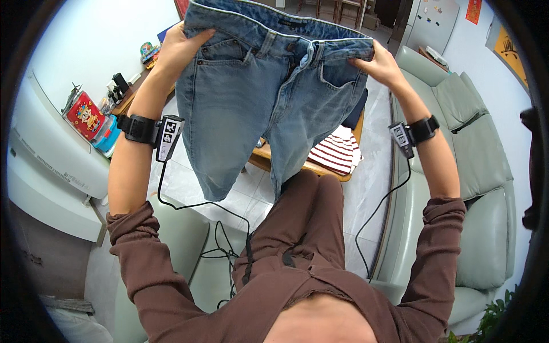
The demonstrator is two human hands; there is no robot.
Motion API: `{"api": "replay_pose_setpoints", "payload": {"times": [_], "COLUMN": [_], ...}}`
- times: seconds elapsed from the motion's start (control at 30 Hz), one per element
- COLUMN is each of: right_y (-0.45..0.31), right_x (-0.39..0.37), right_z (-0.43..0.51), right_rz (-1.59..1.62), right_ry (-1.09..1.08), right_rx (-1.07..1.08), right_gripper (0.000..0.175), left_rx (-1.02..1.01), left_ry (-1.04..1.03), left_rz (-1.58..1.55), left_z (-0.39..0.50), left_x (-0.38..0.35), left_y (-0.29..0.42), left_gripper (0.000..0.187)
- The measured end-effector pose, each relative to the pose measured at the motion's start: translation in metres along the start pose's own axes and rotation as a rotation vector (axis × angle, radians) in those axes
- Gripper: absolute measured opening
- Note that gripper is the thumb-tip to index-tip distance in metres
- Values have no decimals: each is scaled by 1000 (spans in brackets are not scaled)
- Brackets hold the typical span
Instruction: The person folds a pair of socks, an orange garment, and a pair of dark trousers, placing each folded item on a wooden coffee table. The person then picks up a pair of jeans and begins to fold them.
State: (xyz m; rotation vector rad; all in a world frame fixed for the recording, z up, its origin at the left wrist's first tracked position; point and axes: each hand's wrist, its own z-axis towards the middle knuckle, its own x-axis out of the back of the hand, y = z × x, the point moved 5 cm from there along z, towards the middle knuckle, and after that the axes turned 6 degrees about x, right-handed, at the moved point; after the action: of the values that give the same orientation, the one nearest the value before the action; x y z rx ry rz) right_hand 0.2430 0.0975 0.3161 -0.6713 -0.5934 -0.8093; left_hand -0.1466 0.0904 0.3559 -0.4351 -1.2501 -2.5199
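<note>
A pair of blue denim jeans (240, 103) hangs unfolded in front of me, held up by its waistband. My left hand (178, 47) grips the waistband at its left end, thumb on the near face of the denim. At the right end, my right hand (379, 64) pinches the waistband near the pocket. The jeans' legs hang down over my knees, and the fly looks partly open. Behind the jeans, a red-and-white striped garment (334, 152) lies on a wooden table (343, 176), with a dark cloth (355, 113) beyond it. The jeans hide much of this table.
Green leather sofas (480, 150) line the right side. A green seat (171, 240) is at lower left, with black cables (229, 253) on it. A white air conditioner (55, 158) and a side table (128, 100) with small items stand at left. Cables run from both wrist devices.
</note>
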Motion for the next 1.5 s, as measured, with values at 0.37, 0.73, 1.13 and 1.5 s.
{"api": "replay_pose_setpoints", "payload": {"times": [0.37, 0.73, 1.13, 1.5], "right_y": [-75, -104, -97, -113], "right_x": [-58, -42, -37, -53], "right_z": [-15, -16, -24, -28], "right_rz": [29, 89, 12, -42], "right_ry": [-382, -347, -479, -559], "right_rx": [389, 647, 548, 638], "right_gripper": [53, 36, 36, 35], "left_rx": [-79, -620, -239, 884], "left_ry": [-252, -57, -701, -1282], "left_rz": [-129, 473, 391, 172], "left_z": [-9, -74, -56, -91], "left_x": [-63, -118, -165, -165], "left_y": [8, 3, -45, -49], "left_gripper": [20, 40, 32, 42]}}
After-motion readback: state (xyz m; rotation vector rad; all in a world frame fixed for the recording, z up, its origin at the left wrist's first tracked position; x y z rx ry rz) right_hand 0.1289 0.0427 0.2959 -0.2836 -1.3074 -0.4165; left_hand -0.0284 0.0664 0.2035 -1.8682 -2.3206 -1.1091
